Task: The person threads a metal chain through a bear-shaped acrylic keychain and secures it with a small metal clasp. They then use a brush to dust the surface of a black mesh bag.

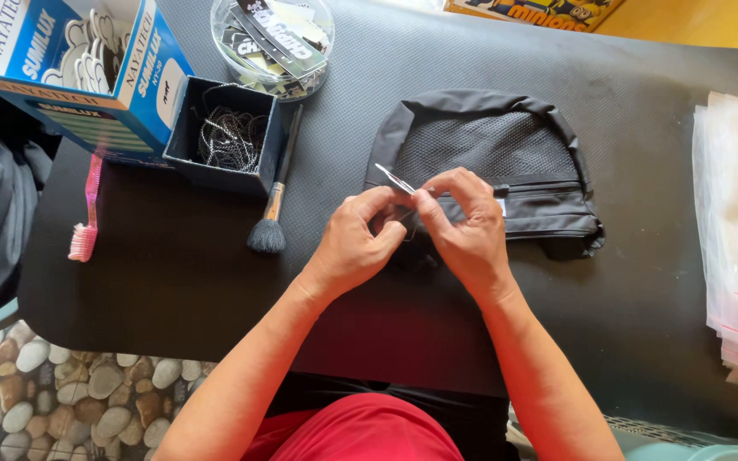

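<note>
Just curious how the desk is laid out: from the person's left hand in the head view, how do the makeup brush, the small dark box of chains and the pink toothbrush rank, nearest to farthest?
From the left hand:
1. Makeup brush, just to its left, bristles toward the person.
2. Small dark box of chains, farther up and left.
3. Pink toothbrush, far left near the mat's edge.

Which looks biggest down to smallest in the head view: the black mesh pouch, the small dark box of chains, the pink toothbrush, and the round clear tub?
1. Black mesh fabric pouch
2. Round clear plastic tub, though partly cropped, and small dark square box of chains: too alike to rank
3. Slim pink toothbrush
</note>
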